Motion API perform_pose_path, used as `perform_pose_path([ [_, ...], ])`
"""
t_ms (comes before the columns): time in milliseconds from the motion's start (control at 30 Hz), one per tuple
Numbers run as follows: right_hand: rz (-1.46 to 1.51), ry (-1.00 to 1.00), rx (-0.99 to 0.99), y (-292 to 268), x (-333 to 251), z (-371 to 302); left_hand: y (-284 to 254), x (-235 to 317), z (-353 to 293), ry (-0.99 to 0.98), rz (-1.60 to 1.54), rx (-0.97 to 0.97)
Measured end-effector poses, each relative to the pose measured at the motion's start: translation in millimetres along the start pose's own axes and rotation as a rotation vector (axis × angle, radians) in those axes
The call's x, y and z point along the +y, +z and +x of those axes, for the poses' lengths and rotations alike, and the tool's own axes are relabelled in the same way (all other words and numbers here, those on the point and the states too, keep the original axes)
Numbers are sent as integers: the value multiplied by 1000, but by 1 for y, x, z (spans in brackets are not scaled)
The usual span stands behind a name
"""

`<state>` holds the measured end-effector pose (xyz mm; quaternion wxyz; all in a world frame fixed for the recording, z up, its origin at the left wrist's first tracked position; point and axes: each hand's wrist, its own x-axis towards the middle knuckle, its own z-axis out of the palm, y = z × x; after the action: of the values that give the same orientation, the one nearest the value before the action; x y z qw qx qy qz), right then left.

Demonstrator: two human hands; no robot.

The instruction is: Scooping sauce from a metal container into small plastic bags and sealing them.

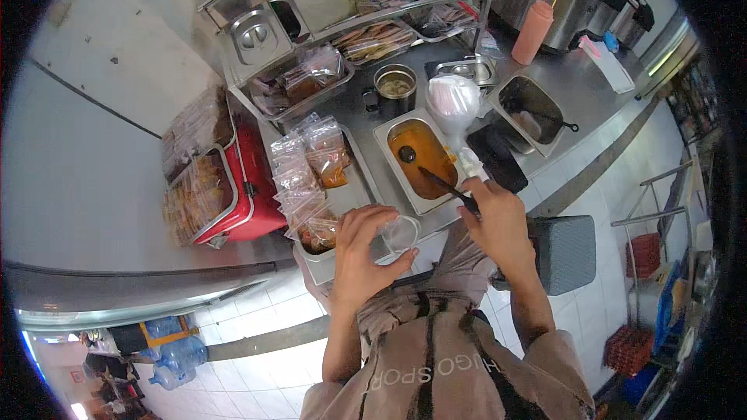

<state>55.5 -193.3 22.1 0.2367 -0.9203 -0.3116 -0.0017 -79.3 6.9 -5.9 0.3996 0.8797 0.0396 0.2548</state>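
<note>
My left hand [359,249] is curled round a small clear round plastic cup [401,235], its rim turned up, at the counter's front edge. My right hand [498,222] grips the black handle of a ladle [445,182]. The ladle dips into a metal pan [381,137] of orange-brown sauce [422,187], where a dark round spot, perhaps its bowl, shows near the far end. To the left, clear bags of orange-brown food [327,159] lie on a metal tray [359,187].
Behind the pan stand a metal mug [395,90] and a white plastic-topped container [454,101]. Another metal pan [556,105] with a dark-handled utensil and a pink squeeze bottle [533,33] are at right. A red cooler box [253,179] adjoins the counter at left; a grey bin [566,255] stands below.
</note>
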Motion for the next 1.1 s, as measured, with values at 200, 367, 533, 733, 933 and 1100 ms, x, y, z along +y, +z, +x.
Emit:
perform_pose_path([
  [200,-131,-97,3,-10,0,18,3,-2,-2,-58,-56,-6],
  [367,-200,8,-39,-2,2,21,3,-4,-3,-101,-57,18],
  [533,-32,101,8,15,17,20,6,-7,1,-123,-80,73],
  [733,389,129,54,41,61,12,12,-13,12,-231,-55,145],
  [933,805,263,36,57,69,-3,18,-24,29,-222,-68,217],
  [1100,1012,354,24,63,81,-9,22,-31,41,-184,-69,277],
])
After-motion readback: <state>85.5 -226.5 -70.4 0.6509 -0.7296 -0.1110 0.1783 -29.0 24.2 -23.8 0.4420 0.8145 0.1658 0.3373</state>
